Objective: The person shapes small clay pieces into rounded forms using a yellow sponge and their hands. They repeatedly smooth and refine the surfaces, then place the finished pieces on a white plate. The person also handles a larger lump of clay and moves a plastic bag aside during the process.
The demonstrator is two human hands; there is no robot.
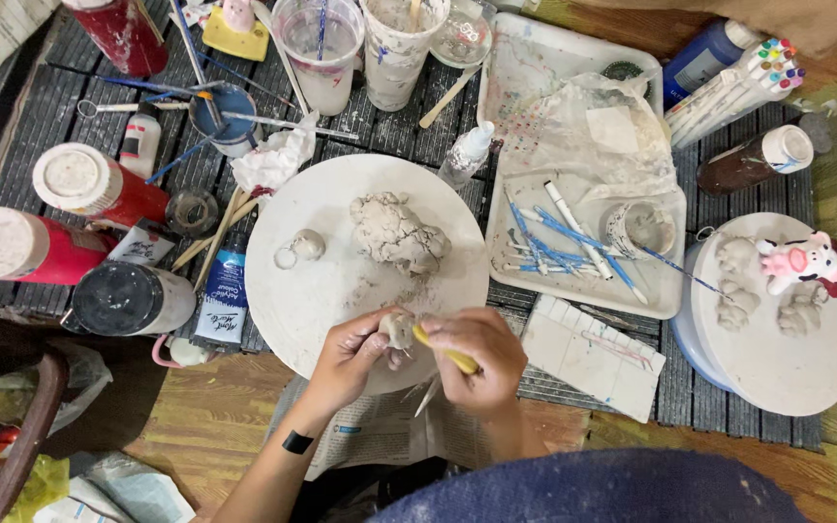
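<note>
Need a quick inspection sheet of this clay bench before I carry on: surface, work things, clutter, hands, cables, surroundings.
Surface: dark slatted mat over wooden floor.
Job's things: small clay piece in left hand; yellow-handled tool in right hand; clay lump on round white board.
Clutter: red paint bottles, brushes, cups, white tray, marker pack.
Hands: both closed on their items.
Cables: nothing seen.
Surroundings: painted pink figure on second board.
</note>
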